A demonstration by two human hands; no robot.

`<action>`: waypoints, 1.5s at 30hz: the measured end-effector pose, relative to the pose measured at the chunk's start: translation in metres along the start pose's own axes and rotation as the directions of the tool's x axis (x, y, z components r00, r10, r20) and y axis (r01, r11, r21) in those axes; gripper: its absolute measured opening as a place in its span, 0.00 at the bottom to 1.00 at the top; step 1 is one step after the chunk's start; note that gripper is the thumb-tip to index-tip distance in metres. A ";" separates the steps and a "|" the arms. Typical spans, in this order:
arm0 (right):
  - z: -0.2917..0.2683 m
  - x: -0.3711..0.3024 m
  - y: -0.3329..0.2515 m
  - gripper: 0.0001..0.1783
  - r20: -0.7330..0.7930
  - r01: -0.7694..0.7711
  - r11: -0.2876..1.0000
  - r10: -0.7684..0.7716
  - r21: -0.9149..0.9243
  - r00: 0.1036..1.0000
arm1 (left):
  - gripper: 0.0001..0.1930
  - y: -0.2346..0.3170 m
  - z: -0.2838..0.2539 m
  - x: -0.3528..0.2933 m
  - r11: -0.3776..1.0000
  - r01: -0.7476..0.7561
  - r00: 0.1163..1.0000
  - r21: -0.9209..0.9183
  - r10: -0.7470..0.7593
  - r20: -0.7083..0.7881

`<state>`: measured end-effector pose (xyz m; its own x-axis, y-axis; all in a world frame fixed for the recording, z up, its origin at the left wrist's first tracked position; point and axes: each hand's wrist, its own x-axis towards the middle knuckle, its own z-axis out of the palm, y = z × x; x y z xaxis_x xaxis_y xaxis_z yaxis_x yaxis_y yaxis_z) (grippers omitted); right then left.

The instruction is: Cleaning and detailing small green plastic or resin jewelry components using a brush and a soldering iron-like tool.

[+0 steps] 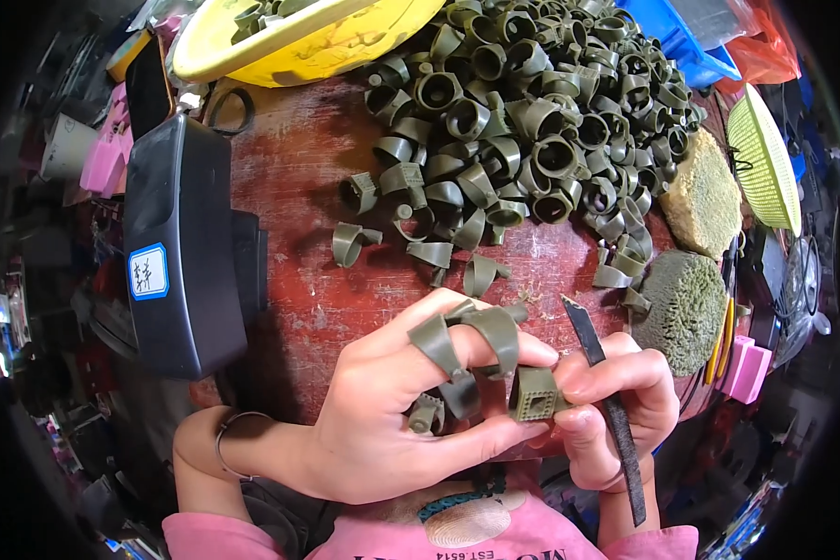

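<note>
My left hand (383, 411) is closed, pinching an olive-green ring (536, 396) with a square, bead-edged top and a square hole. More green rings, such as a wide-banded ring (497, 334), are worn on its fingers or tucked in the palm. Against the pinched ring's right side press the fingertips of my right hand (621, 392). That hand also grips a flat dark blade-like strip (623, 439), its slanted tip pointing up and away from me. Just beyond my hands, a few loose rings (483, 274) lie on the worn red tabletop (299, 308).
A large heap of green rings (551, 121) covers the far table. Two rough greenish blocks (681, 313) stand at the right. A black box-shaped device (182, 247) is at the left. Farther off are a yellow basin (317, 47), a blue crate (686, 47) and a yellow-green basket (763, 163).
</note>
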<state>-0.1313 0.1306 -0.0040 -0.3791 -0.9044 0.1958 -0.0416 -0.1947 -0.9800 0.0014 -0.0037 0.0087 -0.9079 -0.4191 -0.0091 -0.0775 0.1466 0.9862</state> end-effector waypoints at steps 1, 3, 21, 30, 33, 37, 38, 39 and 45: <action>0.000 -0.001 0.000 0.15 -0.024 -0.026 1.000 0.026 0.015 0.999 | 0.20 -0.001 0.001 0.000 1.000 -0.001 1.000 0.001 0.001 0.000; 0.000 0.000 -0.002 0.13 -0.035 -0.025 0.999 0.024 -0.026 0.999 | 0.17 -0.005 0.004 0.003 0.995 -0.095 0.995 0.003 0.095 -0.039; 0.007 0.033 0.030 0.20 0.054 0.140 0.582 -0.163 -0.801 0.985 | 0.15 -0.018 -0.008 0.007 0.181 0.032 0.984 -0.983 -0.180 -0.001; 0.016 0.042 0.030 0.18 0.238 0.271 0.430 -0.131 -0.861 0.963 | 0.06 -0.011 -0.010 0.005 0.432 0.093 0.945 -0.897 -0.323 -0.058; 0.017 0.040 0.025 0.13 0.091 0.128 0.669 -0.089 -0.732 0.992 | 0.05 -0.009 -0.006 0.007 0.559 0.111 0.911 -0.821 -0.388 -0.141; 0.013 0.039 0.011 0.09 -0.026 0.109 0.792 -0.156 -0.601 0.987 | 0.13 -0.007 -0.004 0.007 0.730 0.206 0.898 -0.651 -0.406 -0.172; 0.012 0.038 0.009 0.09 -0.027 0.111 0.792 -0.158 -0.600 0.987 | 0.16 -0.007 -0.004 0.008 0.798 0.248 0.914 -0.548 -0.381 -0.141; 0.012 0.037 0.006 0.09 -0.044 0.116 0.803 -0.174 -0.584 0.984 | 0.20 -0.007 -0.004 0.005 0.809 0.269 0.927 -0.522 -0.364 -0.086; 0.011 0.031 -0.013 0.14 0.039 0.196 0.861 -0.202 -0.469 0.979 | 0.21 -0.008 -0.001 0.003 0.766 0.235 0.951 -0.598 -0.308 -0.020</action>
<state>-0.1326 0.1015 0.0148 -0.3266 -0.8605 0.3909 -0.5436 -0.1672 -0.8225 -0.0004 -0.0076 0.0009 -0.8316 -0.4617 -0.3087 -0.0265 -0.5221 0.8525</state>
